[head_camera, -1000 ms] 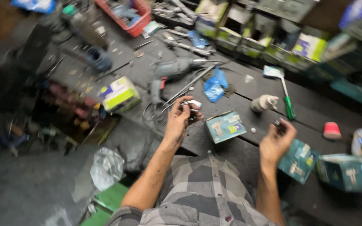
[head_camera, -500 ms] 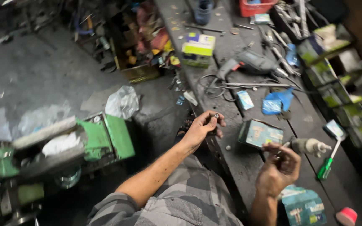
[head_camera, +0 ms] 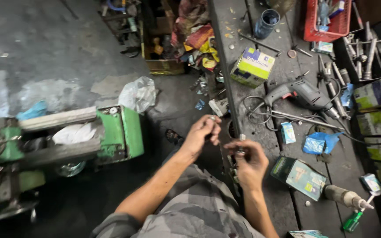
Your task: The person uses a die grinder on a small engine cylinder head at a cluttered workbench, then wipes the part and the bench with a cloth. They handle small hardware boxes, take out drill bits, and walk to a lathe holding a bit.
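Pinching a small metal piece [head_camera: 212, 117] in the fingertips of the left hand [head_camera: 201, 134], fingers curled nearly shut, just off the left edge of the workbench [head_camera: 225, 88]. Gripping a short metal part [head_camera: 242, 137] upright in the right hand [head_camera: 248, 161], fist closed around it, right over that same edge. Holding the two apart, near each other but not touching; too small to be telling what kind of pieces they are. Judging by that, being partway through the fitting: both pieces picked up and brought close, the joining not yet done.

Lying unused to the right of the right hand: a teal box [head_camera: 300, 176], a glue bottle [head_camera: 347, 197] and a green screwdriver [head_camera: 352, 220] toward the near right corner. Resting further in, a blue bag [head_camera: 317, 143] and a drill [head_camera: 300, 93] with its cord looping beside it. Sitting beyond, a yellow-green box [head_camera: 253, 67] by the left edge, and a red basket [head_camera: 327, 24] at the far end.
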